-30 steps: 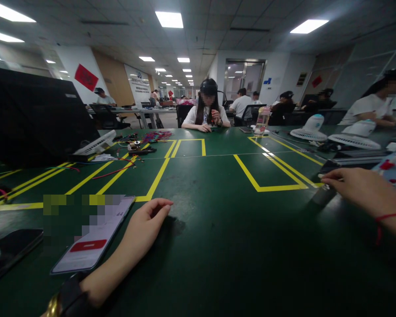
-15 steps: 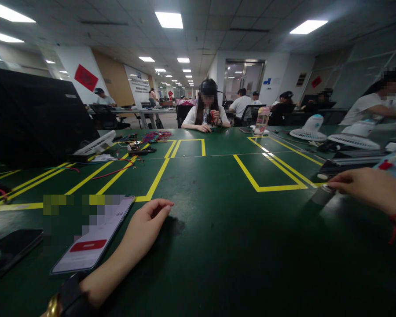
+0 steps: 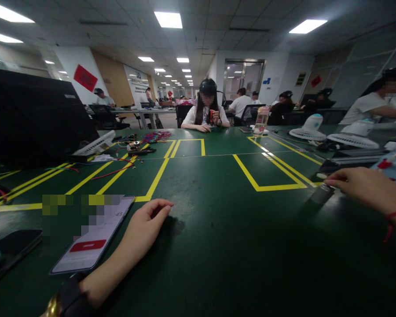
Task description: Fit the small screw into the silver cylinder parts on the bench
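My left hand (image 3: 152, 222) rests on the green table with its fingers curled inward and nothing visible in them. Beside it, on its left, lies a phone (image 3: 89, 251) with a lit screen and a red button. At the right side, my right hand (image 3: 353, 185) is closed, its fingertips pinching at the top end of a small grey cylinder (image 3: 322, 194). The cylinder looks upright on the tabletop, and its kind is not clear. Just behind the fingertips lies a small white round piece (image 3: 322, 176).
Yellow tape (image 3: 280, 188) marks out rectangles on the table (image 3: 211, 264). A black monitor (image 3: 36, 114), wires (image 3: 119, 169) and a second phone (image 3: 13, 251) are at left. White fans (image 3: 312, 130) and a bottle (image 3: 261, 121) stand at far right. A person (image 3: 206, 110) sits opposite.
My right hand has shifted slightly left, with its fingertips still at the cylinder's top. The left hand stays put. A number on the phone screen went from 44 to 45.
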A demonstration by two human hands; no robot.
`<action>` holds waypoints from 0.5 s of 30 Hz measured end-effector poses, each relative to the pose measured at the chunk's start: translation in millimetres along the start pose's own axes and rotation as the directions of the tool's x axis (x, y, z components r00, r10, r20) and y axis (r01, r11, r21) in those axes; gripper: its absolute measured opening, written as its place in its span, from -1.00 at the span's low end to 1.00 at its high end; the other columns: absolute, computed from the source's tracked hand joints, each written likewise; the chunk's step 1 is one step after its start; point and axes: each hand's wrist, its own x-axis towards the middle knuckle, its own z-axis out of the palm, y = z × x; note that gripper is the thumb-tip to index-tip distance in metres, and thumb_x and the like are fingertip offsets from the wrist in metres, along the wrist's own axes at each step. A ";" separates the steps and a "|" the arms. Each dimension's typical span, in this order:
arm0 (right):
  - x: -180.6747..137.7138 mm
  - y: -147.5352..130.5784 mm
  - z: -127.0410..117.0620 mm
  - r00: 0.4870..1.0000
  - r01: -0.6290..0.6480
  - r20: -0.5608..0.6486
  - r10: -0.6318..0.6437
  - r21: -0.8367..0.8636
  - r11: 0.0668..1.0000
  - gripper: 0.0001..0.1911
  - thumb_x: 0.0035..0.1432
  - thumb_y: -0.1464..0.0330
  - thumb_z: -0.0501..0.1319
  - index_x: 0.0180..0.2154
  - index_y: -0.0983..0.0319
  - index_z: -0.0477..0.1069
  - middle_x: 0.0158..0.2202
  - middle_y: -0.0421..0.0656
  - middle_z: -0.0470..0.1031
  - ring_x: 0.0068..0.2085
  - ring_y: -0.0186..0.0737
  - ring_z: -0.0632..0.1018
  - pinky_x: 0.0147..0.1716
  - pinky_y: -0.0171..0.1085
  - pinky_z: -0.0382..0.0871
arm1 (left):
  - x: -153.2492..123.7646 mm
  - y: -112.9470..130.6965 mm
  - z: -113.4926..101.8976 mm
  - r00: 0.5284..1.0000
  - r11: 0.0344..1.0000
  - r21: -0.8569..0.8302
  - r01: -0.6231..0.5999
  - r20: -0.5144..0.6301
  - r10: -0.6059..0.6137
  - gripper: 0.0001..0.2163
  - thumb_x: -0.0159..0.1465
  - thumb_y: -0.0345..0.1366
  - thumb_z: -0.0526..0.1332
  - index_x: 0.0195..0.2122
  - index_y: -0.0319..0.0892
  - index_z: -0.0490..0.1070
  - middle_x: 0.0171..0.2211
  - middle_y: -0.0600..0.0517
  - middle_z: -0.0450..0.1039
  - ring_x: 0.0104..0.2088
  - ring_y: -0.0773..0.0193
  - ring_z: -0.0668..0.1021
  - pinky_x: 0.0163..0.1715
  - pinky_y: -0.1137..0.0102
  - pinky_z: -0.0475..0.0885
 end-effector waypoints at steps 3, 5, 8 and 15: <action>-0.5 -0.1 -2.1 1.000 0.010 0.000 -0.010 0.026 1.000 -0.58 0.05 0.08 0.12 -0.21 0.21 0.52 -0.21 0.01 0.49 -0.30 -0.15 0.43 -0.36 -0.23 0.18 | 0.0 -0.3 -0.1 1.000 1.000 -0.008 0.004 0.008 -0.004 -0.75 0.17 -0.10 0.12 -0.26 -0.06 0.49 -0.28 0.04 0.53 -0.24 0.11 0.52 -0.25 0.31 0.33; -1.1 -0.8 -3.1 1.000 0.018 0.000 -0.018 0.043 0.999 -0.57 0.04 0.06 0.12 -0.20 0.20 0.52 -0.20 0.01 0.49 -0.30 -0.14 0.43 -0.36 -0.23 0.17 | 0.4 -1.3 0.4 1.000 1.000 -0.005 0.005 0.020 -0.005 -0.75 0.19 -0.09 0.10 -0.25 -0.07 0.48 -0.27 0.03 0.52 -0.21 0.10 0.51 -0.21 0.29 0.32; -2.0 -2.6 -3.6 1.000 0.008 0.021 -0.009 0.050 0.999 -0.57 0.02 0.07 0.14 -0.21 0.21 0.52 -0.22 0.03 0.50 -0.30 -0.12 0.44 -0.37 -0.22 0.18 | 1.1 -2.5 1.1 1.000 1.000 0.002 0.001 0.023 -0.001 -0.73 0.20 -0.08 0.10 -0.23 -0.08 0.47 -0.26 0.03 0.52 -0.20 0.10 0.51 -0.18 0.28 0.31; -8.7 -5.2 -8.2 0.998 0.021 0.056 -0.028 0.110 0.994 -0.57 0.05 0.11 0.14 -0.21 0.30 0.53 -0.26 0.05 0.51 -0.39 -0.22 0.45 -0.37 -0.24 0.18 | 0.6 -3.3 0.7 1.000 1.000 -0.006 0.005 0.028 -0.005 -0.74 0.21 -0.08 0.10 -0.23 -0.07 0.47 -0.24 0.04 0.52 -0.19 0.11 0.51 -0.18 0.29 0.30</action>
